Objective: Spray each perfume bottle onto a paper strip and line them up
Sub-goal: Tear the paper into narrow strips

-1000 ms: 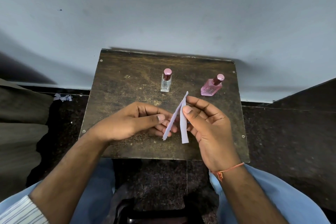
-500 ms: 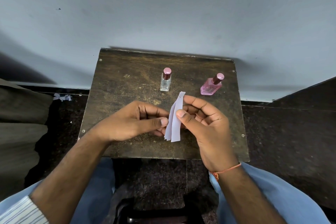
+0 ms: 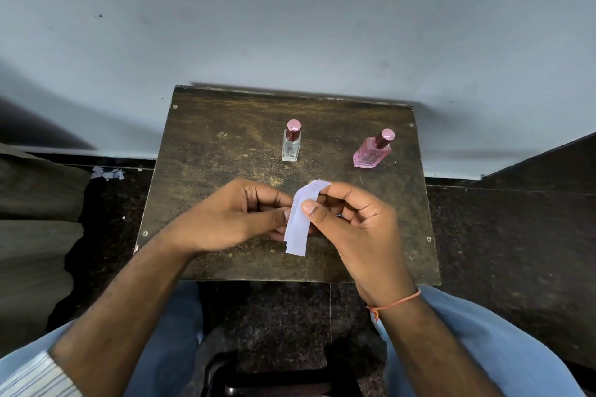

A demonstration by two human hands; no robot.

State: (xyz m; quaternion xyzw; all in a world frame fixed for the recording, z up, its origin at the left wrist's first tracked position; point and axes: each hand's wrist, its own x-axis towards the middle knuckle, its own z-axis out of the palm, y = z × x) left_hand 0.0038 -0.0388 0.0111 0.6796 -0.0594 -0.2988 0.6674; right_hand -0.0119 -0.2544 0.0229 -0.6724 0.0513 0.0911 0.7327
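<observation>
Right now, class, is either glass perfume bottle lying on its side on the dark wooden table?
No: the clear bottle and the pink bottle both stand upright, caps on.

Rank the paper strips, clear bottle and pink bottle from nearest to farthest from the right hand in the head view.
1. paper strips: in the right hand grip.
2. pink bottle: behind it, far right of the table.
3. clear bottle: behind, further left.

Both forearms are extended forward and inward, bringing the hands nearly together. The left hand point(image 3: 232, 219) is curled, thumb laid forward toward the right fingers. The right hand point(image 3: 354, 229) is curled, thumb pressed against its index finger.
</observation>
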